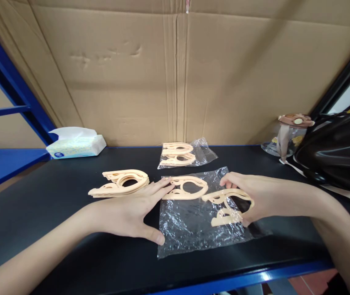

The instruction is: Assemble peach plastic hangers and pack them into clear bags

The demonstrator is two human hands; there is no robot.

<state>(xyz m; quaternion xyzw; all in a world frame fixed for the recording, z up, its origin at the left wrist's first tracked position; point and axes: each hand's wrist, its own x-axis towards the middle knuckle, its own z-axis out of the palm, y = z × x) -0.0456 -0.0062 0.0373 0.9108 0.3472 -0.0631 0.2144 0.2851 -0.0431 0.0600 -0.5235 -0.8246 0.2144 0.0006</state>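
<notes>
A clear plastic bag (pixel 187 229) lies flat on the black table. One beige folding hanger (pixel 204 188) rests in its upper part, seemingly inside. My left hand (pixel 132 213) is spread, fingertips touching that hanger's left end and thumb at the bag's left edge. Curled round the looped end of another beige folding hanger (pixel 224 194) is my right hand (pixel 254 196), over the bag's right side. Whether this hanger is inside the bag or on top I cannot tell. Beyond my left hand sits a stack of folding hangers (pixel 110 190).
Farther back lies a bagged pair of hangers (pixel 177 155). A tissue pack (pixel 76 143) stands at the back left. At the right are a clear bottle (pixel 294 137) with a brown lid and a black bag (pixel 340 143). Cardboard (pixel 116 82) walls off the back.
</notes>
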